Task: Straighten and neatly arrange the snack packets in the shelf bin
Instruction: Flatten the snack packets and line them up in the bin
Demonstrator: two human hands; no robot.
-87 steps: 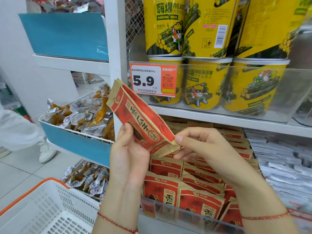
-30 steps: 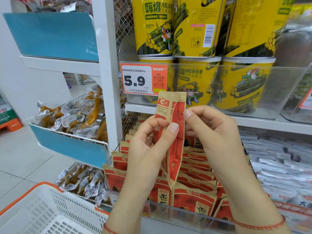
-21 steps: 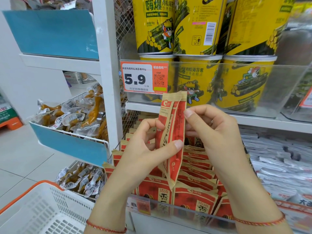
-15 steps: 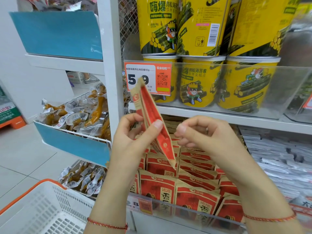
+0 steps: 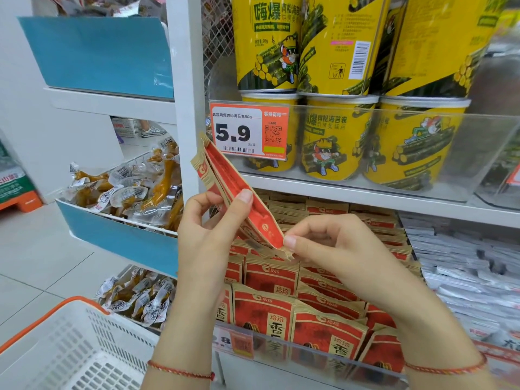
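Note:
My left hand (image 5: 208, 240) grips a small stack of red and tan snack packets (image 5: 233, 190), tilted with the top leaning left, in front of the shelf. My right hand (image 5: 332, 249) pinches the lower right corner of that stack between thumb and fingers. Below both hands, several rows of the same red packets (image 5: 284, 308) stand in the clear-fronted shelf bin (image 5: 323, 350). Some front packets lean sideways.
Yellow seaweed-roll cans (image 5: 337, 136) fill the shelf above, behind a 5.9 price tag (image 5: 249, 130). Silver packets (image 5: 472, 271) lie right of the bin. Blue-fronted wire bins of vacuum-packed snacks (image 5: 126, 192) hang left of the white post. A white basket with orange rim (image 5: 70, 347) sits lower left.
The held packets have tipped from upright to leaning left. My right hand has slid down from the stack's upper edge to its bottom corner.

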